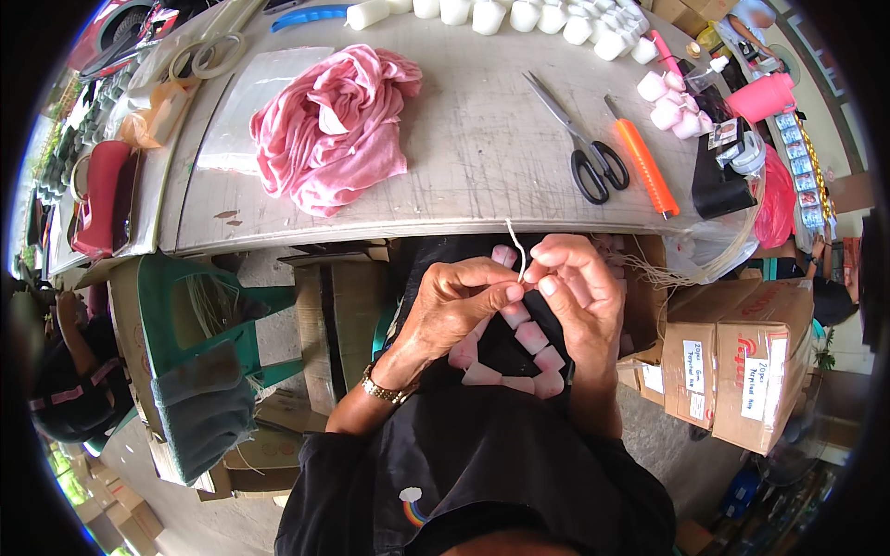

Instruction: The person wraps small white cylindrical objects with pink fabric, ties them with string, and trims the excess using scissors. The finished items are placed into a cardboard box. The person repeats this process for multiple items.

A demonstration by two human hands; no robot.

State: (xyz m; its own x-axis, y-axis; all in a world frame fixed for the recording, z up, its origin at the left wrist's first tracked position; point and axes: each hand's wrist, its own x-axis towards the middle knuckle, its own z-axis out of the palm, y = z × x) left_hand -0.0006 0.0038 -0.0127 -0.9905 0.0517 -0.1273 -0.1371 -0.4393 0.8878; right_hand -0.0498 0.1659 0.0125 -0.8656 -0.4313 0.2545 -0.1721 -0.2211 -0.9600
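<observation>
- White cord (515, 243) sits at the meeting fingertips of both hands, its free end curving up just beyond the grip.
- Left grip (454, 301): thumb and forefinger pinch the cord, the other fingers curled in beneath.
- Right grip (581, 295): thumb and fingertips press together on the same cord, just beside the left fingertips, the upper fingers arched over.
- Pink-and-white blocks (531, 337) curve in a loop directly below the grip, over dark cloth; how they are joined is too small to tell.
- Gold-toned wristwatch (387, 389) circles the left wrist, below and left of the grip.
- Grey surface (464, 176) begins just beyond the grip, its near edge running crosswise.
- Black-handled scissors (598, 171) lie on it, beyond and right of the grip, blades angled away to the left.
- Orange-handled tool (643, 157) lies just right of the scissors.
- Pink cloth (338, 130) is heaped beyond and left of the grip.
- Green stool (162, 296) stands well left of the grip, a grey-blue towel (204, 408) draped over it.
- Cardboard cartons (765, 352) stand well to the right.
- Pinkish blocks (681, 111) cluster farther off, beyond the orange-handled tool.
- White blocks (489, 18) line the surface's far side, farthest from the grip.
</observation>
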